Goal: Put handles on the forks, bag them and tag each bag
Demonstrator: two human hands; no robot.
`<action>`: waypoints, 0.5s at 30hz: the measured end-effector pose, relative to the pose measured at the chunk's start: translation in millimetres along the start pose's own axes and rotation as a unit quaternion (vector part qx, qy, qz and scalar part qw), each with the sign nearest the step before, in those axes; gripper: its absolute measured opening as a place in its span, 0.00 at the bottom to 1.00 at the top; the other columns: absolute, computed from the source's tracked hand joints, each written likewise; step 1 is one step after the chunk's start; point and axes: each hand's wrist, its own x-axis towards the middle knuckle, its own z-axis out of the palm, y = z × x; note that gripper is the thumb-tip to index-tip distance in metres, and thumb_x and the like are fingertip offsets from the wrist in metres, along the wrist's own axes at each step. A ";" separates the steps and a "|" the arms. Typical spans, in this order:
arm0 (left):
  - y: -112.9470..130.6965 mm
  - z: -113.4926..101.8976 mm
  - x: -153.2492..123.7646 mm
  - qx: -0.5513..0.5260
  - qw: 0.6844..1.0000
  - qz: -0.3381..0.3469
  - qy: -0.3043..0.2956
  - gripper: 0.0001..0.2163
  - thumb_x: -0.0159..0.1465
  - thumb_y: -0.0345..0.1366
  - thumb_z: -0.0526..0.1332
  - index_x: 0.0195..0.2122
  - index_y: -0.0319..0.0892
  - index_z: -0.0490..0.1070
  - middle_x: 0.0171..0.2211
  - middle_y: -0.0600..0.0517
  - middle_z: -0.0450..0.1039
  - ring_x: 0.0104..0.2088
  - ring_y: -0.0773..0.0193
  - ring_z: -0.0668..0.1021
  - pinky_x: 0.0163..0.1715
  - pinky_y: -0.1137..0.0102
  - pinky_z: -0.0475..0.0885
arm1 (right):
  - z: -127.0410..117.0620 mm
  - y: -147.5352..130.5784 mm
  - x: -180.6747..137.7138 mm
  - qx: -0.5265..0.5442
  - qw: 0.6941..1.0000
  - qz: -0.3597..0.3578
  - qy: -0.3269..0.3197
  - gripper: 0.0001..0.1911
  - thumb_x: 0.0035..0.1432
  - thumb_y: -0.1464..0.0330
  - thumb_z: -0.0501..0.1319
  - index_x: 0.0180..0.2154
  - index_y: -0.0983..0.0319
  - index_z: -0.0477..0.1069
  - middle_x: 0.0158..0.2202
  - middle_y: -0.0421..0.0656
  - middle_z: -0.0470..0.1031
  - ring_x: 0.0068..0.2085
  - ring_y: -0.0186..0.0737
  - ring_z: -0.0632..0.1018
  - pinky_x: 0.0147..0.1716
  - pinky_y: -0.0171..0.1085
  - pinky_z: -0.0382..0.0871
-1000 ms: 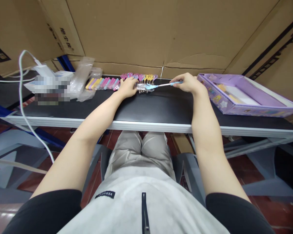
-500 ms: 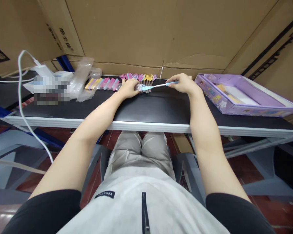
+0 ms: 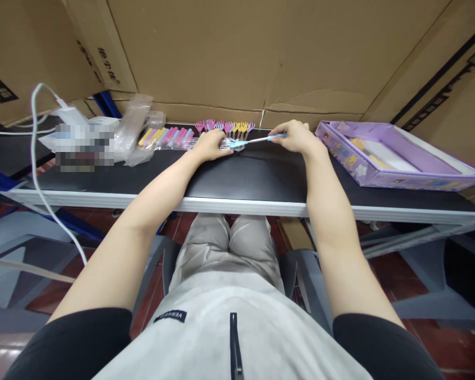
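Note:
My right hand is closed around the handle end of a blue back scratcher, which has a thin metal rod and a claw-shaped head pointing left. My left hand pinches a clear plastic bag low over the table. The blue head sits at the mouth of this bag; how far inside it is, I cannot tell. Behind my left hand lies a row of back scratchers, with pink and yellow claw heads to the right and coloured handles to the left. Their middles are hidden by the hand.
More clear plastic bags are piled at the left, near a white charger with its cable. A purple display box stands at the right, with some yellow pieces inside. Cardboard walls the back of the black table.
My right hand has shifted slightly left with the blue back scratcher, bringing its head a little closer to my left hand. My left hand stays nearly in place.

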 end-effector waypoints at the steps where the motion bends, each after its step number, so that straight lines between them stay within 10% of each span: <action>1: -0.2 -0.1 0.0 0.001 1.000 0.000 0.000 0.18 0.65 0.49 0.69 0.49 0.40 0.76 0.50 0.39 0.78 0.56 0.41 0.78 0.51 0.59 0.70 | 0.2 -0.4 0.0 0.002 1.000 -0.006 -0.001 0.18 0.68 0.54 0.68 0.51 0.56 0.86 0.47 0.51 0.85 0.56 0.63 0.80 0.63 0.68 0.64; 15: -1.8 1.3 0.9 0.004 0.999 0.033 0.015 0.15 0.67 0.48 0.68 0.46 0.41 0.78 0.48 0.40 0.79 0.53 0.44 0.80 0.51 0.59 0.72 | 18.6 -32.2 2.3 0.058 0.995 -0.076 -0.019 0.15 0.64 0.64 0.69 0.50 0.60 0.88 0.49 0.49 0.87 0.51 0.55 0.84 0.58 0.51 0.75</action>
